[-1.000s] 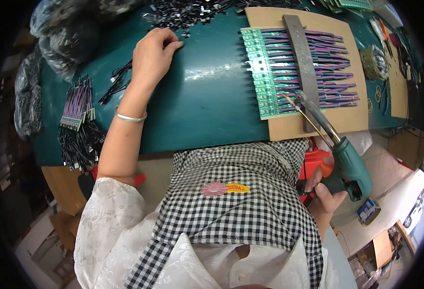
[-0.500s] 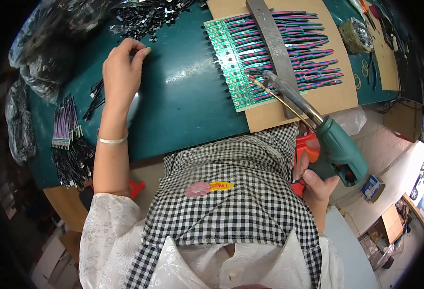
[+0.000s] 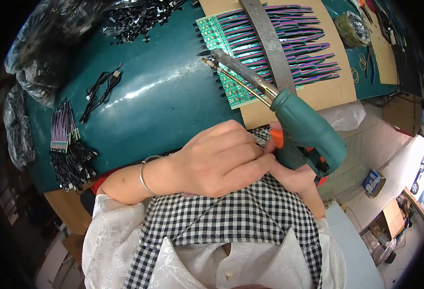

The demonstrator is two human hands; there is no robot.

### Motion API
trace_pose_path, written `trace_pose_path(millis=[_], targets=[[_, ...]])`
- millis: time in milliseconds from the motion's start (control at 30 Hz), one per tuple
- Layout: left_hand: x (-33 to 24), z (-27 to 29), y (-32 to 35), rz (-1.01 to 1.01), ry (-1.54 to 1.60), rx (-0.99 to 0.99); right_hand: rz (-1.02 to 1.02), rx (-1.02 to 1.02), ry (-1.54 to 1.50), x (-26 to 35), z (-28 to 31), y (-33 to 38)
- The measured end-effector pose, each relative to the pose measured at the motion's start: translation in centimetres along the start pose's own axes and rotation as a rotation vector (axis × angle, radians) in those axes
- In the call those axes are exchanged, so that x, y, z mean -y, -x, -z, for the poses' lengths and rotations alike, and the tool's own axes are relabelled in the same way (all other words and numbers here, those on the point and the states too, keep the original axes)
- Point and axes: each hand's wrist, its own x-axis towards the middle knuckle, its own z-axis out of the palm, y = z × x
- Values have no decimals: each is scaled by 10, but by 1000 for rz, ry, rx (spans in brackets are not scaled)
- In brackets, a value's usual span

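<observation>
My right hand (image 3: 296, 180) is closed around the handle of a green soldering gun (image 3: 311, 127) with an orange trigger. Its metal barrel and thin brass feed tube point up and left, the tips over the left edge of the green circuit boards (image 3: 212, 32). Pink, blue and black wires (image 3: 313, 47) run right from the boards. Against the right hand, in front of the apron, lies my left hand (image 3: 221, 159), fingers curled and pressed together beside the gun's handle. Whatever those fingers pinch is hidden.
A grey metal bar (image 3: 272, 45) lies across the wires on a cardboard sheet (image 3: 335, 91). Left on the green table are a black cable (image 3: 96, 91), bundled wired boards (image 3: 62, 130) and plastic bags (image 3: 41, 72). Small black connectors (image 3: 142, 19) are heaped at the back.
My left hand has come down from the table's far left to meet the right hand. The soldering gun has shifted left, its tips moving toward the boards' left edge.
</observation>
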Motion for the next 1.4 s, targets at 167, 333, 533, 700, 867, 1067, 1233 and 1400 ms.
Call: trace_pose_path(millis=[167,333,533,700,867,1067,1233,1400], targets=[[1,0,-1,5,43,13,48,-56,-19,-2,-1,1],[-2,5,5,462,257,113,29,16,113,5,3,-4],[-4,14,6,682,424,195,31,85,195,-3,4,-3],[7,20,13,1102,579,101,-34,-85,62,2,0,3],[32,20,17,1326,687,-21,-11,-230,-20,-3,20,21],[42,22,18,1377,727,-54,-58,-239,-22,-7,36,44],[45,22,18,1365,735,-16,-124,-258,-31,-4,39,51],[46,23,18,1375,790,-10,-164,-257,-31,-9,45,63]])
